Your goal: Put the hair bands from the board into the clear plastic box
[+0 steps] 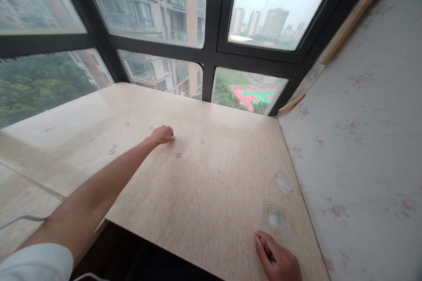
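Observation:
My left hand [163, 135] reaches far out over the pale marble-look surface [211, 193], its fingers pinched together; what they hold, if anything, is hidden. A small ring [172, 145] lies just below its fingertips, and another ring [178, 155] a little nearer to me. More thin rings lie around: one [151, 127] behind the hand, one [202, 142] to its right, and several farther left. Near the front right edge, my right hand [278, 257] rests with thumb and fingertips together, their contents unclear. Just beyond it sits a clear plastic box [263, 219] with yellow and green rings inside.
A clear lid or packet [282, 185] lies behind the box. Dark-framed windows [209, 74] border the far side, and a flowered wall [362, 162] rises on the right. A white cable [24, 217] runs in at the left beside my forearm.

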